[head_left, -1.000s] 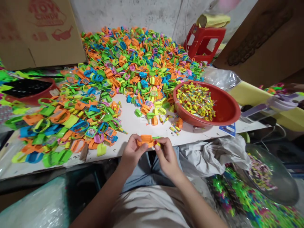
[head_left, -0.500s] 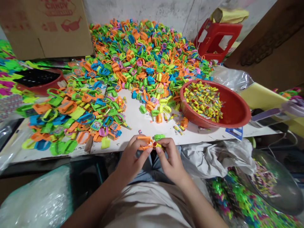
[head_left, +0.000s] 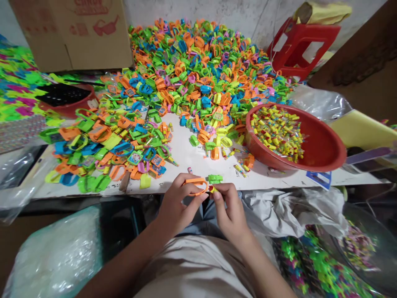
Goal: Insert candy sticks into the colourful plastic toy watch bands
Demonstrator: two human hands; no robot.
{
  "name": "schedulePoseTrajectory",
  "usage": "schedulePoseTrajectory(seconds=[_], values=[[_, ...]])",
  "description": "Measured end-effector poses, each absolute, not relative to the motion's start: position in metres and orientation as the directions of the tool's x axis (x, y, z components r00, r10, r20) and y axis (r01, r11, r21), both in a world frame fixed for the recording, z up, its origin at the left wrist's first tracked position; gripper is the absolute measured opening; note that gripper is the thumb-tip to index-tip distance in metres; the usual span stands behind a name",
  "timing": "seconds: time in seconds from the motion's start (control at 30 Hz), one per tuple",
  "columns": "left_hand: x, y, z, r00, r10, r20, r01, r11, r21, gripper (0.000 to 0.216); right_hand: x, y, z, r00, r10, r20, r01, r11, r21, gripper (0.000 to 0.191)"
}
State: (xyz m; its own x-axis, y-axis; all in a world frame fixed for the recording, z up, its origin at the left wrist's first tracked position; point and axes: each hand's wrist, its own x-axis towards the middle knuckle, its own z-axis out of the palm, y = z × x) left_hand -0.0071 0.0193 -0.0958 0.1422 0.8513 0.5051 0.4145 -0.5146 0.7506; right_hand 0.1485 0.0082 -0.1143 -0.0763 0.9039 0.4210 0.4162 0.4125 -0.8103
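My left hand (head_left: 176, 205) is closed on an orange plastic toy piece (head_left: 196, 186) at the near edge of the white table (head_left: 192, 163). My right hand (head_left: 228, 207) pinches a small yellow wrapped candy (head_left: 212, 189) right beside that orange piece. A green plastic piece (head_left: 215, 179) lies on the table just above my right fingers. A huge heap of orange, green, blue and pink plastic toy pieces (head_left: 201, 66) covers the far part of the table.
A red bowl (head_left: 322, 145) of yellow wrapped candies stands at the right. A second spread of larger coloured pieces (head_left: 102, 145) lies at the left, by a red basin (head_left: 66, 103). A cardboard box (head_left: 74, 29) and a red stool (head_left: 302, 45) stand behind. Plastic bags hang below the table.
The view has shifted left, so everything sits further right in frame. My hands stay together at the table edge, and the orange piece has turned in my left hand, showing its ring-shaped band.
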Motion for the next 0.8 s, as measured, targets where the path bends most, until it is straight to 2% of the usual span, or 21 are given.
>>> schedulePoseTrajectory(seconds=[0.1,0.2,0.33,0.47,0.57,0.67,0.8], values=[[-0.007,0.02,-0.098,0.146,0.855,0.497,0.42,-0.509,0.751,0.005,0.148,0.007,-0.113,-0.069,0.889,0.453,0.415,0.439,-0.797,0.009],[-0.008,0.021,-0.101,0.136,0.849,0.51,0.425,-0.515,0.745,0.006,0.149,0.009,-0.108,-0.126,0.876,0.466,0.53,0.457,-0.715,0.008],[-0.009,0.021,-0.108,0.119,0.889,0.443,0.441,-0.447,0.779,0.004,0.147,0.012,-0.105,-0.237,0.859,0.455,0.734,0.465,-0.495,0.009],[-0.01,0.017,-0.113,0.085,0.953,0.291,0.399,-0.3,0.866,0.011,0.142,0.009,-0.112,-0.358,0.825,0.438,0.83,0.496,-0.255,0.012],[-0.011,0.013,-0.121,0.056,0.977,0.207,0.32,-0.214,0.923,0.015,0.138,0.009,-0.122,-0.428,0.781,0.455,0.845,0.524,-0.105,0.009],[-0.016,0.011,-0.133,0.043,0.994,0.097,0.254,-0.105,0.961,0.014,0.136,0.013,-0.133,-0.517,0.731,0.446,0.829,0.557,0.049,0.015],[-0.028,0.004,-0.152,0.018,1.0,-0.018,0.205,0.014,0.979,0.017,0.132,0.019,-0.145,-0.694,0.577,0.432,0.676,0.728,0.114,0.016]])
